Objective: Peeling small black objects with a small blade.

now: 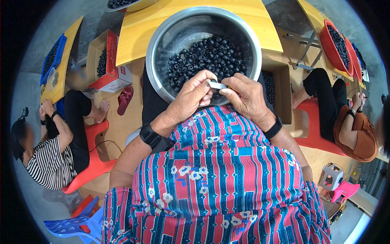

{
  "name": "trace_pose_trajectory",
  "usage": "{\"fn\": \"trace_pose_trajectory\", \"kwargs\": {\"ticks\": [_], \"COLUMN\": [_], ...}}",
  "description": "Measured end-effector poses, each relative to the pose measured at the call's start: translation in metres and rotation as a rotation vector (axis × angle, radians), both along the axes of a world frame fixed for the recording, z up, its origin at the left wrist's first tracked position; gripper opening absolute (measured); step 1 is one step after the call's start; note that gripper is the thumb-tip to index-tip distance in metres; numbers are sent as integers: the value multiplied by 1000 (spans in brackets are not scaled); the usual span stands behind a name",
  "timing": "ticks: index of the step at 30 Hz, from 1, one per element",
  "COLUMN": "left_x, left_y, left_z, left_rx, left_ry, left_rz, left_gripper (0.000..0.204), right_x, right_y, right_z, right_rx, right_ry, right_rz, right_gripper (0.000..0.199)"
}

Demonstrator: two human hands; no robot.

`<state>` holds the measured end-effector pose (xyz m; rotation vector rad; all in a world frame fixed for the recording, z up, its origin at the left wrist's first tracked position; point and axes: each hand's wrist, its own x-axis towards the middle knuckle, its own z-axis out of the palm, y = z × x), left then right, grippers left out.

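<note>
Left hand [189,96], right hand [247,96] close together over steel bowl's [256,57] near side; right pinches pale flat strip [218,85], left curls, its hold unclear. Black round pieces [203,61] inside bowl. Best: grip steady, thumbs off strip's edge.

Gray wall [25,75], tan flr [117,132], yel. wood tbls [140,30], red stools L/R [101,167], blue chair lwr L [95,223]

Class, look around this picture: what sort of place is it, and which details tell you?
Probably a small hand-work room: a metal bowl of small dark round pieces by a yellow table, a red basin of similar pieces, and two other people seated on red seats.
</note>
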<state>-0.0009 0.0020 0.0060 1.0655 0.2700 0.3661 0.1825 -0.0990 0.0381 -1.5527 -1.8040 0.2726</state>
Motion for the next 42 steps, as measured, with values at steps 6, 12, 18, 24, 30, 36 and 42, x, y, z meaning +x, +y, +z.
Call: {"fn": "trace_pose_trajectory", "kwargs": {"ticks": [6,12,18,24,30,36,42], "left_x": [1,1,2,2,2,1,-10], "left_y": [-2,-2,-3,-1,-2,0,19], "left_z": [1,-1,-2,-8,-8,-6,-3], "left_rx": [0,-77,-176,-242,-257,-339,-429], "left_ry": [-28,1,-6,-76,-42,-51,-99], "left_rz": [-8,34,54,34,-10,-19,190], "left_gripper": [30,30,26,25,24,22,19], "right_x": [4,-2,-2,-2,-4,0,2], "right_y": [2,2,1,-2,0,1,1], "right_z": [-8,-1,0,3,3,-6,-6], "right_rx": [-74,29,-4,-11,-5,-35,-22], "right_ry": [266,310,124,-28,1,301,378], "right_rz": [-159,-4,33,29,9,-108,-239], "right_gripper": [17,29,49,53,47,40,35]}}
